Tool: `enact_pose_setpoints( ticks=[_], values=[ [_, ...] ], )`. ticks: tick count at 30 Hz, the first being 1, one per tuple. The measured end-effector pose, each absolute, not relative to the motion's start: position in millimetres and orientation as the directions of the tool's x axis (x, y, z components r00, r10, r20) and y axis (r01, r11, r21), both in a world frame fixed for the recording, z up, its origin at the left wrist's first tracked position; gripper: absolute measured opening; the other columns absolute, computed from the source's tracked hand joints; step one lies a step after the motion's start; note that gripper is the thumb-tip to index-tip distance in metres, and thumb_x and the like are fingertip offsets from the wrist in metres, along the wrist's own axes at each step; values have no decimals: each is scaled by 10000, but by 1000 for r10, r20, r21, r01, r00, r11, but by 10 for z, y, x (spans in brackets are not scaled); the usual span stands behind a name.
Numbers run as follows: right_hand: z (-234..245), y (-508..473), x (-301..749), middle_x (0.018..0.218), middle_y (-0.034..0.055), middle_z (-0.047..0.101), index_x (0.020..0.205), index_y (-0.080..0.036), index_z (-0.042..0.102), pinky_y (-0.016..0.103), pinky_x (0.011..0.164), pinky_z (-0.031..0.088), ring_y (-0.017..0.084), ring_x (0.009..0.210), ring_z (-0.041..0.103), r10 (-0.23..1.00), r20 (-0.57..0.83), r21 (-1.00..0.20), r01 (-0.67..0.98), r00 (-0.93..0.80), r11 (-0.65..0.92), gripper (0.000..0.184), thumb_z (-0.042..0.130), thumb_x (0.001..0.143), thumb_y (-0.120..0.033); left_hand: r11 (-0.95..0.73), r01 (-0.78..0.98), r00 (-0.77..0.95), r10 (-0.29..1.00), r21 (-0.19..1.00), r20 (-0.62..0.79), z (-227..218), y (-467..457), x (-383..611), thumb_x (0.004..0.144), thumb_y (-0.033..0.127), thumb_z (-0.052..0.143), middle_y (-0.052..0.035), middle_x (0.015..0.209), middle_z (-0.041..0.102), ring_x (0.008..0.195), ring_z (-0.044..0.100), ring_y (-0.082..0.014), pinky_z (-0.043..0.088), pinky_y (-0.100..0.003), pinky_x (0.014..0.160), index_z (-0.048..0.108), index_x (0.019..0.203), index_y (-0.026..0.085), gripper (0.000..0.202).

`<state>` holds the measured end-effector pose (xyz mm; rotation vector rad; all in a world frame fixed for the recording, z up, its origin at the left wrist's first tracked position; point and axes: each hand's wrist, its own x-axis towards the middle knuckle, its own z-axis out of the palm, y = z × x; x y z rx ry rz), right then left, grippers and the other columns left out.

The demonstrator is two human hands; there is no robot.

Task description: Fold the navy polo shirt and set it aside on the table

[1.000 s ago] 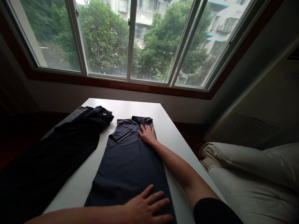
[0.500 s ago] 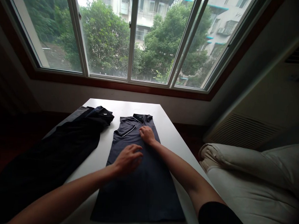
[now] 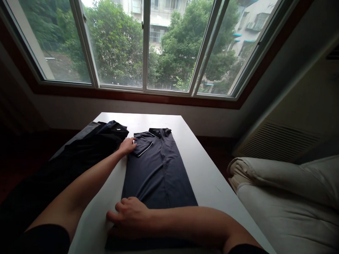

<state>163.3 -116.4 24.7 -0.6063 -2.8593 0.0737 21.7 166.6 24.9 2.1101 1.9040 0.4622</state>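
A dark navy polo shirt (image 3: 156,175) lies lengthwise on the white table (image 3: 212,185), with its collar toward the window and a white-trimmed sleeve folded across its front. At the shirt's upper left edge, beside that sleeve, my left hand (image 3: 127,146) has its fingers closed on the fabric. My right forearm crosses over the lower part of the shirt and hides some of it. Near the lower left edge, my right hand (image 3: 130,217) is curled with its fingers pinched on the cloth; its fingertips are partly hidden.
A pile of dark clothes (image 3: 81,157) covers the table's left side and hangs over its edge. Thick folded cream bedding (image 3: 284,192) lies to the right of the table. Beyond the far end are a wall and a wide window (image 3: 145,47).
My left hand has moved forward and left to the sleeve edge. My right hand has come back from the shirt's chest to its lower left edge. Both have closed on the cloth.
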Motion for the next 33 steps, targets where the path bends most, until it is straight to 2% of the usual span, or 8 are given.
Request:
enact_pose_setpoints(
  ticks=[5, 10, 14, 18, 24, 27, 30, 33],
  values=[
    [359, -1287, 1780, 731, 13, 688, 923, -254, 702, 287, 508, 350, 195, 650, 606, 358, 97, -170, 339, -929, 925, 534, 462, 972, -729, -67, 886, 55, 998, 459, 39, 123, 1941, 238, 880, 357, 668, -107, 1201, 728, 1110, 658, -265, 484, -294, 902, 593, 1428, 207, 573],
    [593, -1353, 2020, 713, -7, 662, 803, -212, 665, 266, 571, 369, 149, 658, 561, 301, 161, -289, 247, -940, 925, 508, 506, 1000, -652, -26, 838, 22, 1000, 545, 13, 43, 2167, 205, 773, 219, 737, -70, 1155, 760, 1088, 686, -257, 497, -275, 871, 698, 1296, 247, 526],
    [740, -1369, 2291, 766, -16, 636, 797, -194, 631, 230, 565, 350, 108, 642, 518, 464, 144, -516, 334, -874, 788, 422, 570, 992, -563, 26, 787, -39, 999, 617, 8, 40, 2275, 201, 771, 218, 725, -66, 1035, 782, 994, 712, -245, 514, -267, 809, 783, 1033, 209, 268],
    [714, -1438, 2550, 762, -51, 558, 775, -180, 583, 184, 581, 341, 71, 646, 499, 641, 56, -775, 372, -765, 511, 338, 666, 948, -459, 80, 726, -134, 991, 683, 27, 56, 2346, 260, 819, 299, 697, -92, 955, 784, 947, 719, -252, 531, -281, 769, 772, 1003, 157, 244],
    [671, -1626, 2725, 615, -86, 411, 653, -181, 428, 183, 536, 277, 59, 577, 391, 738, -116, -858, 441, -665, 262, 331, 713, 817, -223, 84, 657, -192, 980, 749, 59, 113, 2403, 419, 813, 233, 693, -107, 1050, 787, 967, 724, -227, 531, -275, 814, 779, 1042, 152, 258],
    [803, -1668, 2802, 622, -89, 434, 691, -186, 446, 175, 523, 271, 55, 571, 399, 709, -156, -860, 448, -688, 246, 253, 681, 786, -176, 73, 647, -210, 974, 759, 86, 207, 2424, 507, 804, 185, 684, -94, 1070, 789, 982, 723, -224, 525, -276, 841, 786, 1043, 172, 260],
    [948, -1684, 2934, 750, -60, 572, 898, -195, 601, 167, 558, 325, 72, 628, 485, 722, -170, -845, 476, -671, 243, 104, 658, 811, -189, 30, 642, -185, 976, 766, 116, 325, 2446, 638, 794, 158, 683, -73, 1056, 793, 985, 719, -217, 521, -270, 856, 799, 1037, 193, 271],
    [1000, -1706, 3097, 943, -5, 676, 1160, -236, 667, 180, 666, 409, 114, 770, 580, 755, -192, -811, 534, -627, 237, 300, 656, 860, -234, -15, 629, -149, 979, 777, 139, 429, 2473, 819, 791, 135, 675, -65, 1028, 797, 974, 717, -210, 520, -267, 862, 810, 1032, 202, 285]
  ],
)
